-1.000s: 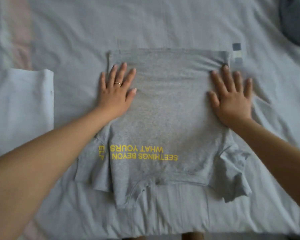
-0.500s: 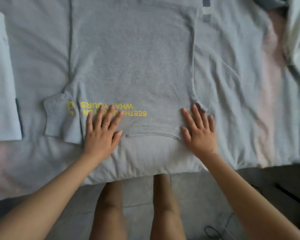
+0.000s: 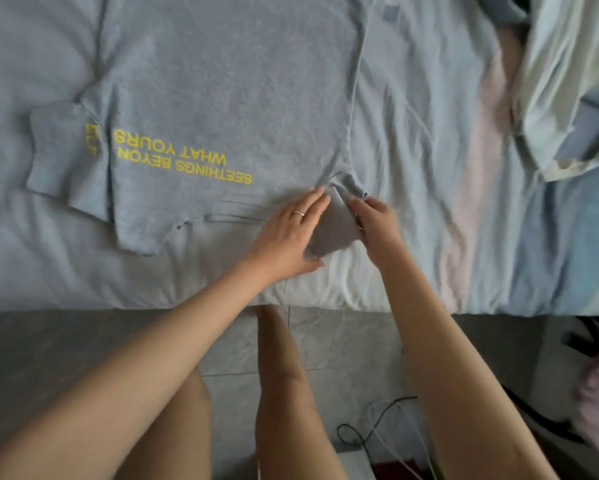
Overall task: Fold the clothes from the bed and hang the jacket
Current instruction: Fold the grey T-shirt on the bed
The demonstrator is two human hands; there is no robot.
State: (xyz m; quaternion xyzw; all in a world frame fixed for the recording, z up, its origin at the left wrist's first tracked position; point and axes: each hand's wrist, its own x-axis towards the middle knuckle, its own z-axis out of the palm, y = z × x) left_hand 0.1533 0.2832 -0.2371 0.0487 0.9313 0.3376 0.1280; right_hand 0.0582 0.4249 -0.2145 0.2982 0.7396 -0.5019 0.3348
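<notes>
Head view, looking down.

Spread flat on the bed (image 3: 429,133), printed side up: grey T-shirt (image 3: 221,81), collar toward the near edge of the mattress, hem out of the picture at the top. Across the chest, yellow lettering (image 3: 173,155) in two lines, upside down from here. At the far left, one short sleeve (image 3: 62,154) lying flat, sticking out sideways from the body of the shirt, with a few yellow letters at its seam.

Both hands close together at the other shoulder, just beside the collar. Left hand (image 3: 287,233) laid flat on the cloth, fingers straight and together, pointing away toward the sleeve seam, thumb stretched along the near edge of a raised grey flap. Thin ring (image 3: 298,213) on one finger. Right hand (image 3: 377,223) just beside it, fingers curled, pinching the edge of that flap: the second sleeve (image 3: 332,233), drawn up into a crumpled wedge between the two hands. Hands not touching, parted only by that wedge of cloth.

Under the shirt, pale blue-grey sheet, creased on the right, with a faint pink band (image 3: 474,168) running front to back. In the upper right corner, heap of clothes (image 3: 568,81), white and pale blue, rumpled, well apart from the shirt.

Below the bed edge, grey tiled floor (image 3: 83,341), bare legs (image 3: 280,375) close against the mattress, dark cables (image 3: 403,399) looped on the tiles. At the right edge, something pinkish, too blurred to tell.
</notes>
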